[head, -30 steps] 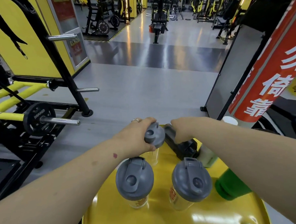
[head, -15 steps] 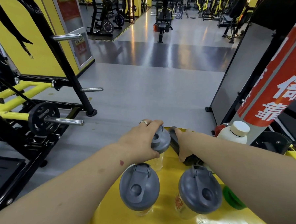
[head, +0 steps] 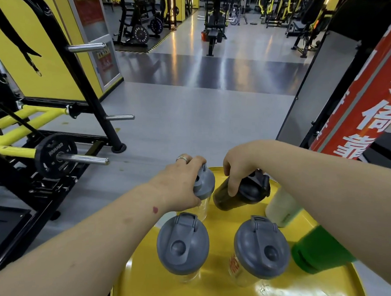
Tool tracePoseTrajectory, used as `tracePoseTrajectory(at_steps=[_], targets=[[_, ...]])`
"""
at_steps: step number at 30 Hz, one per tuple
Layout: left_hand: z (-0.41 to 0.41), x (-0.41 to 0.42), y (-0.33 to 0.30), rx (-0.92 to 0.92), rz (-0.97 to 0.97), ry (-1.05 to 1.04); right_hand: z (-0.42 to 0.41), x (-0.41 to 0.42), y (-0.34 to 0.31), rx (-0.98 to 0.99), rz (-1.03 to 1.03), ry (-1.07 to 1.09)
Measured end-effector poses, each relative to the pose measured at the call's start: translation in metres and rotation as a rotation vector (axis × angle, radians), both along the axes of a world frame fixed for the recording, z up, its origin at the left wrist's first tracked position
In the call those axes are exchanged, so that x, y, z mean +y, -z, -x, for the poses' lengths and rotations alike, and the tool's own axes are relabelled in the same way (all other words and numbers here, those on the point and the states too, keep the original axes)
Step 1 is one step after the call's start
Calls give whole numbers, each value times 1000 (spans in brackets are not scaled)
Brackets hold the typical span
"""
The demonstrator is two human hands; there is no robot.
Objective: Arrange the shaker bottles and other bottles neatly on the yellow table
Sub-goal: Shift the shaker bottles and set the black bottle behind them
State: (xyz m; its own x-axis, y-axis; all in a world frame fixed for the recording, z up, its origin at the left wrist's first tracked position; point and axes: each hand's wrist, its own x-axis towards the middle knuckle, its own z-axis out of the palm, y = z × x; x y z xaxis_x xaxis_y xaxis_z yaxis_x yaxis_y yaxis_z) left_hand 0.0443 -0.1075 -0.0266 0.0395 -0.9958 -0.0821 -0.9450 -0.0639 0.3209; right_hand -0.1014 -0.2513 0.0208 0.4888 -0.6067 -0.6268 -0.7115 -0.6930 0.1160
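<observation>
Grey plastic flip-top lids cap the three clear shaker bottles on the round, glossy yellow table (head: 220, 291). The far clear shaker bottle with a grey lid (head: 204, 184) stands near the table's far edge, and the left hand (head: 180, 184), a silver ring (head: 182, 158) on one finger, is clamped over its lid from the left. Just to its right, the black shaker bottle with a black lid (head: 242, 194) is tilted, lid leaning to the right, with the right hand (head: 238, 168) closed around its upper part from above. Nearer the camera, two more stand upright side by side: the near-left clear shaker bottle (head: 182, 243) and the near-right clear shaker bottle with red lettering (head: 261, 249). At the right, partly hidden under the right forearm, are a pale, cloudy white bottle (head: 281, 206) and, closer in, a green plastic bottle (head: 317, 252) by the table's right edge. Beyond the table lies grey gym floor (head: 188, 116); a black and yellow weight rack (head: 54, 153) stands to the left, and a red banner with white characters (head: 360, 107) to the right.
</observation>
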Motion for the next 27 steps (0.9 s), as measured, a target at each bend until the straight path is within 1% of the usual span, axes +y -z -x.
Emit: tracePoseTrajectory(at_steps=[2,4,6,9,11,16,23,27], targets=[[0,0,1,3,6,1,-4,4,6,8,31,-36],[0,1,3,10,6,0,-5,7,16,-23,55,-47],[-1,0,5,14,5,-4,-4,8,23,-101,75,-68],[-2,0,6,21,7,-7,0,9,28,-278,104,-122],[-2,0,6,25,5,-8,5,10,30,-350,102,-124],[-2,-1,7,22,11,-6,22,12,33,-323,90,-13],[-1,1,6,26,7,-14,38,3,31,-304,-1,-99],[-1,2,5,57,-2,-26,48,-4,32,-317,-21,-89]])
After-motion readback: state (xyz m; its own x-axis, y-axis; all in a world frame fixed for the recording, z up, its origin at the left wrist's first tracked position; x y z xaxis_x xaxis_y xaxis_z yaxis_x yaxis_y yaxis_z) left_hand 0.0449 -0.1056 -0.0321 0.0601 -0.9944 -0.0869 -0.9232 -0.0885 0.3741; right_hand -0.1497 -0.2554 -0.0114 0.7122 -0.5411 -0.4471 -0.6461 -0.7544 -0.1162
